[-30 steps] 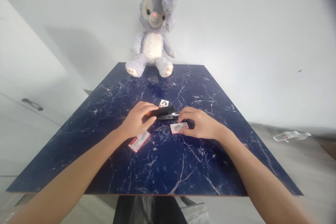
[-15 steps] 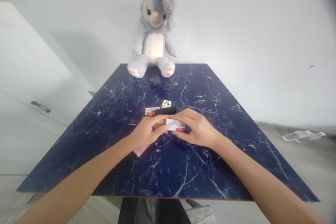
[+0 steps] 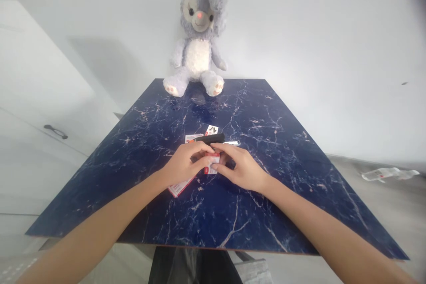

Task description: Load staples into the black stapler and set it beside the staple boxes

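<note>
My left hand [image 3: 182, 166] and my right hand [image 3: 237, 167] meet over a small red-and-white staple box [image 3: 211, 163] and both pinch it just above the dark blue marble table [image 3: 233, 204]. A black stapler [image 3: 210, 138] lies right behind my fingers, with a silver part sticking out to its right. A second red-and-white box [image 3: 179, 186] lies under my left wrist. Two small white cards [image 3: 193, 137] lie beside the stapler.
A grey plush rabbit [image 3: 199, 35] sits at the table's far edge against the white wall. A white cabinet with a dark handle [image 3: 55, 131] stands to the left. A crumpled plastic wrapper [image 3: 388, 173] lies on the floor at right.
My left hand let go of the stapler, which now lies on the table. Both hands came together on the small box that my right hand picked up.
</note>
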A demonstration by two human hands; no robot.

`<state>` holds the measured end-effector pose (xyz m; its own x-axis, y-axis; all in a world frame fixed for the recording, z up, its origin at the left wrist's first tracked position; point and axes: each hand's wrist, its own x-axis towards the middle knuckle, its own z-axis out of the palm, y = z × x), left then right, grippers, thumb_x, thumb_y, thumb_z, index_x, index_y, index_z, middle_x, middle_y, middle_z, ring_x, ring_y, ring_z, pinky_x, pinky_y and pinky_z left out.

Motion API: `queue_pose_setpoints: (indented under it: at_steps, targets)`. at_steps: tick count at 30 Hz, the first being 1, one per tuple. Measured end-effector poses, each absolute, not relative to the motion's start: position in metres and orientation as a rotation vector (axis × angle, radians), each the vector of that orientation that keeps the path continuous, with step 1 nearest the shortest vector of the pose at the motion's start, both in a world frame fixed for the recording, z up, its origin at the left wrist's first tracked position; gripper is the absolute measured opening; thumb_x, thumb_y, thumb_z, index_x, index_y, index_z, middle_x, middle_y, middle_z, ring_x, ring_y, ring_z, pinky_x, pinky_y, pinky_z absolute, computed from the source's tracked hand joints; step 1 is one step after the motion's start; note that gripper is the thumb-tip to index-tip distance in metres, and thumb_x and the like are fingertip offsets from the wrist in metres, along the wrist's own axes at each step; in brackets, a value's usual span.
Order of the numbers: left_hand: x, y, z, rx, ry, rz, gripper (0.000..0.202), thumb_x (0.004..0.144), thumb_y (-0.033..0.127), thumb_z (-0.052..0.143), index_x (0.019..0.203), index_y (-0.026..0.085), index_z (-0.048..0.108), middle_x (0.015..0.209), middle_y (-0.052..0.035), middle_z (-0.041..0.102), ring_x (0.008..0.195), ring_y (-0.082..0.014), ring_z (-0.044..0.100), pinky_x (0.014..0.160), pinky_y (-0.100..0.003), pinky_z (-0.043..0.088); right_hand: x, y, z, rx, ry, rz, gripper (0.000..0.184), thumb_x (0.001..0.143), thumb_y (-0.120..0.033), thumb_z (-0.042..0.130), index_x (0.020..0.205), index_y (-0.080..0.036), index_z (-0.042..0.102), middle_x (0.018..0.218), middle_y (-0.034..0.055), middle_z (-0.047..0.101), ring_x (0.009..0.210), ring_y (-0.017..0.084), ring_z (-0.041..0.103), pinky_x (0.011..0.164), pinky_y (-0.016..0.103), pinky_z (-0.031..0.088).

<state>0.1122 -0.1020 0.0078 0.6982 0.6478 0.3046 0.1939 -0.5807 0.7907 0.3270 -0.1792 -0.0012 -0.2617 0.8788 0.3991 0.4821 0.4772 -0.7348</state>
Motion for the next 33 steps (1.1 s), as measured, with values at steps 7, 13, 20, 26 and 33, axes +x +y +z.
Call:
queue_pose_setpoints:
  at_steps: [7, 13, 20, 26, 33]
  targets:
    - [0.109, -0.094, 0.008, 1.732, 0.423, 0.698, 0.049, 0.088, 0.027, 0.071, 0.135, 0.023, 0.057, 0.126, -0.0148, 0.070, 0.103, -0.0265, 0.073, 0.086, -0.041, 0.062, 0.323, -0.177, 0.003, -1.164, -1.316, 1.009, 0.028, 0.086, -0.042, 0.075, 0.102, -0.023, 0.062, 0.094, 0.0035, 0.073, 0.082, 0.019, 0.072, 0.076, 0.035, 0.064]
    - [0.111, -0.093, 0.001, 1.742, 0.558, 0.720, 0.033, 0.089, 0.030, 0.071, 0.121, 0.022, 0.070, 0.116, -0.0109, 0.075, 0.098, -0.0258, 0.075, 0.084, -0.040, 0.064, 0.323, -0.172, 0.003, -1.014, -1.108, 1.228, 0.049, 0.082, -0.039, 0.078, 0.123, -0.027, 0.056, 0.103, 0.0014, 0.070, 0.089, 0.017, 0.073, 0.084, 0.038, 0.066]
    - [0.111, -0.088, 0.004, 1.790, 0.692, 0.863, 0.025, 0.085, 0.031, 0.073, 0.106, 0.019, 0.077, 0.101, -0.0092, 0.079, 0.084, -0.0235, 0.076, 0.073, -0.035, 0.063, 0.326, -0.170, 0.003, -1.060, -1.188, 1.201, 0.037, 0.083, -0.043, 0.078, 0.111, -0.023, 0.063, 0.098, 0.0031, 0.073, 0.085, 0.017, 0.072, 0.076, 0.035, 0.067]
    - [0.109, -0.081, 0.003, 1.709, 0.723, 0.959, 0.021, 0.084, 0.026, 0.072, 0.103, 0.019, 0.075, 0.089, -0.0053, 0.079, 0.070, -0.0183, 0.072, 0.066, -0.032, 0.060, 0.328, -0.168, 0.001, -1.096, -1.169, 1.162, 0.038, 0.087, -0.049, 0.072, 0.114, -0.022, 0.066, 0.086, 0.0029, 0.074, 0.076, 0.017, 0.072, 0.077, 0.036, 0.065]
    - [0.106, -0.077, -0.001, 1.647, 0.755, 1.027, 0.019, 0.085, 0.028, 0.070, 0.101, 0.019, 0.073, 0.088, -0.0046, 0.077, 0.065, -0.0165, 0.069, 0.064, -0.032, 0.059, 0.332, -0.167, -0.001, -1.111, -1.142, 1.092, 0.034, 0.092, -0.048, 0.064, 0.112, -0.021, 0.059, 0.079, 0.0017, 0.071, 0.068, 0.016, 0.071, 0.070, 0.035, 0.064]
